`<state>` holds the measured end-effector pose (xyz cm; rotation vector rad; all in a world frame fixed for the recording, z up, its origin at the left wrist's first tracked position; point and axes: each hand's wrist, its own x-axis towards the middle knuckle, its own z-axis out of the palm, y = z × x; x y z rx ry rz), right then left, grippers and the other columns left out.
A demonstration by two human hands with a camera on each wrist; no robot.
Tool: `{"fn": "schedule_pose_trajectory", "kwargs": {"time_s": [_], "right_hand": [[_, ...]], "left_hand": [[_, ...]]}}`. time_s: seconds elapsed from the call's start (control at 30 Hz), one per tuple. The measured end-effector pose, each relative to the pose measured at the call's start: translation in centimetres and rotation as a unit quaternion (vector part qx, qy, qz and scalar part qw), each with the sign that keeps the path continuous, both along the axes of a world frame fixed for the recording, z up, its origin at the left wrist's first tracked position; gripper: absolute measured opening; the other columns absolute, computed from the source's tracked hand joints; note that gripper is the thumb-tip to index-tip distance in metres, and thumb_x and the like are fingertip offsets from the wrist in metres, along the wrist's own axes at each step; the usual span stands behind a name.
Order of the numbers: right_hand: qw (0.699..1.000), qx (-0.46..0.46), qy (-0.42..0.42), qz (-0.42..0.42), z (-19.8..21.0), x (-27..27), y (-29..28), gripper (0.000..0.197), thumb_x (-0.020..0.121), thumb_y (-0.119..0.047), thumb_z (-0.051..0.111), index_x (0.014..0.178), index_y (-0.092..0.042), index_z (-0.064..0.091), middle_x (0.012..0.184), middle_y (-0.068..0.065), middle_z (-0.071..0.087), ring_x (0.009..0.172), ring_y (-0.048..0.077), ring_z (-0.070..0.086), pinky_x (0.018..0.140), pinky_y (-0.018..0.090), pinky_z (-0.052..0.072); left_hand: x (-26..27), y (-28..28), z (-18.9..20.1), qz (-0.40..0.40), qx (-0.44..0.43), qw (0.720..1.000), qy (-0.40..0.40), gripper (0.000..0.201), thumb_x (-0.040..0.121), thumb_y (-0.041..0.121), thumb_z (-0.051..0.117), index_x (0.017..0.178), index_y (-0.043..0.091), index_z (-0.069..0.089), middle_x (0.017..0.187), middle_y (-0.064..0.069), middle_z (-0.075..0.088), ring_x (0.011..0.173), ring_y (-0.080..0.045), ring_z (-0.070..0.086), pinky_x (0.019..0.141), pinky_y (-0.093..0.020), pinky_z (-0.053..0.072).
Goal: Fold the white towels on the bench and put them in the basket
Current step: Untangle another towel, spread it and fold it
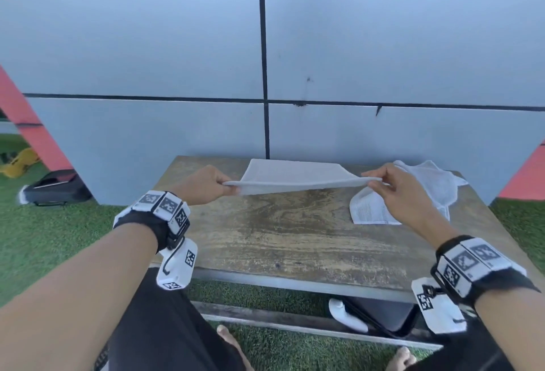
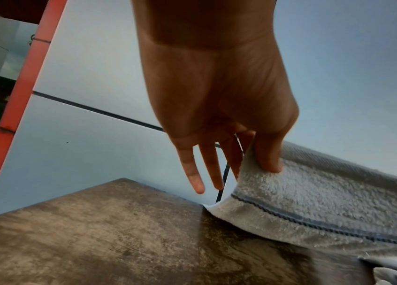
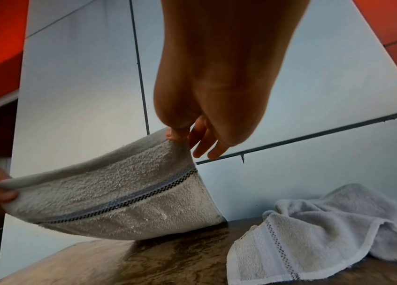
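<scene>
A white towel [image 1: 295, 177] is stretched between both hands above the far part of the wooden bench [image 1: 280, 235], its far edge lying on the wood. My left hand [image 1: 211, 183] pinches the near left corner; in the left wrist view the thumb presses the towel [image 2: 314, 192] while the other fingers [image 2: 192, 169] point down. My right hand [image 1: 392, 184] pinches the near right corner, and the towel [image 3: 124, 196] hangs below it in the right wrist view. A second white towel [image 1: 413, 193] lies crumpled at the bench's far right [image 3: 326, 227]. No basket is in view.
A grey panelled wall [image 1: 265, 60] stands right behind the bench. Artificial grass [image 1: 53, 238] surrounds it. A dark bag [image 1: 56, 187] lies on the ground at left, and a dark case [image 1: 386, 317] with a white object sits under the bench. My bare feet [image 1: 230, 341] are at its front.
</scene>
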<state>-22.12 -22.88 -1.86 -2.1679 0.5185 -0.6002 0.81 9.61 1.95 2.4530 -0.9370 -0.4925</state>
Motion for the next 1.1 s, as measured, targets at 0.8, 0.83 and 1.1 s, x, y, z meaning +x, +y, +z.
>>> {"fn": "schedule_pose_trajectory", "kwargs": {"time_s": [0.8, 0.83, 1.1], "right_hand": [[0.97, 0.1, 0.196, 0.101, 2.2, -4.0, 2.1, 0.008, 0.097, -0.014, 0.061, 0.091, -0.008, 0.064, 0.095, 0.011, 0.073, 0.081, 0.022, 0.072, 0.071, 0.028, 0.059], [0.974, 0.117, 0.174, 0.082, 1.8, -3.0, 1.8, 0.011, 0.097, -0.011, 0.06, 0.087, -0.008, 0.062, 0.093, 0.012, 0.072, 0.077, 0.02, 0.07, 0.066, 0.025, 0.057], [0.988, 0.032, 0.148, -0.022, -2.0, 7.0, -3.1, 0.015, 0.093, -0.021, 0.064, 0.079, -0.015, 0.063, 0.071, 0.007, 0.069, 0.068, 0.028, 0.07, 0.075, 0.051, 0.061]], "left_hand": [[-4.1, 3.6, -3.2, 0.013, -0.076, 0.968, 0.24, 0.026, 0.102, 0.025, 0.055, 0.113, 0.007, 0.07, 0.104, -0.014, 0.076, 0.086, -0.024, 0.075, 0.075, -0.032, 0.062], [-3.4, 3.1, -3.7, 0.034, -0.106, 0.968, 0.223, 0.024, 0.101, 0.023, 0.056, 0.11, 0.006, 0.071, 0.103, -0.015, 0.076, 0.083, -0.023, 0.073, 0.07, -0.028, 0.061], [1.7, -3.1, -5.1, 0.149, -0.168, 0.972, 0.072, 0.016, 0.098, 0.022, 0.059, 0.084, 0.026, 0.065, 0.072, -0.005, 0.074, 0.051, -0.009, 0.067, 0.055, -0.015, 0.051]]}}
